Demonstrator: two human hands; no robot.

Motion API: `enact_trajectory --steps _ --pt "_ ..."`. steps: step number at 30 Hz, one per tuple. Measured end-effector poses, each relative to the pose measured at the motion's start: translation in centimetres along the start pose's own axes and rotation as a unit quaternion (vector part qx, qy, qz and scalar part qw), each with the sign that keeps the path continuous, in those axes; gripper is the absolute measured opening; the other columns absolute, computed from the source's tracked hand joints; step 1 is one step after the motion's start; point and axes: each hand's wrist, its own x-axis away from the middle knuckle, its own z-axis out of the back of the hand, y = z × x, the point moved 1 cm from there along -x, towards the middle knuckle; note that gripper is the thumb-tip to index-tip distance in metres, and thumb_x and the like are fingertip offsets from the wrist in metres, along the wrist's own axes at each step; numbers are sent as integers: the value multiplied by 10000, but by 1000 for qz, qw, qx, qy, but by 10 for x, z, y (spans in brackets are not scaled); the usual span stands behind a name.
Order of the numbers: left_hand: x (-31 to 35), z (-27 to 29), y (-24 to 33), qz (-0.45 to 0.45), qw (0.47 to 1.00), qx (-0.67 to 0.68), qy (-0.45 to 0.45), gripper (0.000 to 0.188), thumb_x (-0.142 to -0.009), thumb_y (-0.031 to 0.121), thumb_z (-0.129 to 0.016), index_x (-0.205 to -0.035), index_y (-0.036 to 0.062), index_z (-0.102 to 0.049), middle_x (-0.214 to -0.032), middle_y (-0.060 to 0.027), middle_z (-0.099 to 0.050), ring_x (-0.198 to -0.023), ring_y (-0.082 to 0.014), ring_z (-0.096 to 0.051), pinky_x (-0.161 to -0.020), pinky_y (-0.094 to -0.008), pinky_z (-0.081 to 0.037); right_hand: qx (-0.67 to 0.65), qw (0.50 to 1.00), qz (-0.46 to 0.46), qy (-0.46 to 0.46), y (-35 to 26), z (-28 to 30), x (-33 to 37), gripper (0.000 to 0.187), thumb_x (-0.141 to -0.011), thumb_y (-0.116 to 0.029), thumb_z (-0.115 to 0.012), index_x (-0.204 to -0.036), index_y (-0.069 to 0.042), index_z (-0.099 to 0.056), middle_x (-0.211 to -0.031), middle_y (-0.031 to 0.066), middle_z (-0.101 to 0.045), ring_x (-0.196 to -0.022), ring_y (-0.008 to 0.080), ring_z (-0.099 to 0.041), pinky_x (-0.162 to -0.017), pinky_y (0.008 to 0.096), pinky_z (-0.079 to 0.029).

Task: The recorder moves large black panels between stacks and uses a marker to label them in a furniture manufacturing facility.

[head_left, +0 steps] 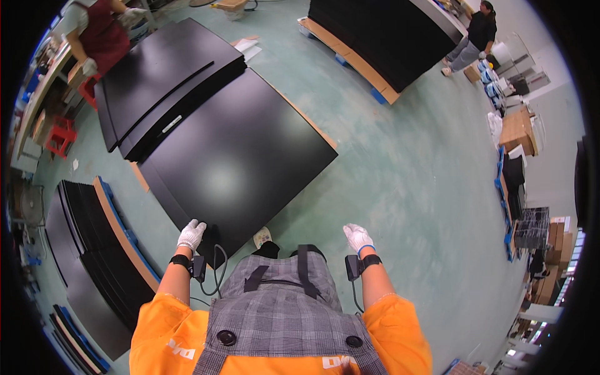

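Observation:
My left hand [192,235], in a white knit glove, is at the near left edge of a large black panel [269,131]. Its fingers are loosely bent and a little apart, with nothing seen in them; whether it touches the panel I cannot tell. My right hand [358,238], gloved alike, hangs over the green floor to the right of the panel. Its fingers are loosely stretched out and it holds nothing. Beyond the near panel rises a higher stack of black panels [164,74], with a small white marker-like stick [171,124] at its side.
A person in a dark red apron [105,36] stands beyond the stack, near a red stool [61,136]. Black panels [100,275] lean on a pallet at the left. Another panel stack [381,40] stands far ahead, with a second person [473,39] beside it. Cardboard boxes [519,130] line the right.

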Motion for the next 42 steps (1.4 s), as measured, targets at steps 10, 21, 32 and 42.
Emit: enact_trajectory --steps 10,21,32,42 --pt "-18 -15 43 72 995 -41 -56 575 -867 389 -516 -1249 -39 -488 -1023 -212 -639 -867 -291 -645 -797 -370 -485 76 995 58 39 -88 22 -122 531 -884 -419 -499 -1274 -59 -516 -1239 190 -553 -1165 355 -509 -990 437 -405" --pt "-18 -70 117 234 970 5 -67 670 -858 440 -540 -1339 -9 -419 -1096 -218 -625 -944 -284 -641 -837 -369 -481 84 989 125 9 -135 61 -262 615 -877 -415 -524 -1372 -69 -405 -1344 204 -466 -1250 355 -429 -1062 432 -328" --pt "-19 -82 70 441 881 67 159 682 -798 398 -645 -1297 -18 -435 -1266 -275 -479 -1145 -433 -516 -962 -452 -448 47 995 85 -20 -155 87 -302 563 -848 -500 -577 -1049 23 -635 -1034 216 -653 -1025 355 -605 -898 414 -463" --pt "-23 -93 37 512 814 31 271 613 -870 332 -590 -1355 3 -409 -1279 -224 -475 -1162 -362 -482 -981 -417 -415 93 992 79 -36 -159 79 -305 520 -880 -464 -545 -1089 4 -634 -1082 205 -637 -1053 359 -584 -926 418 -447"
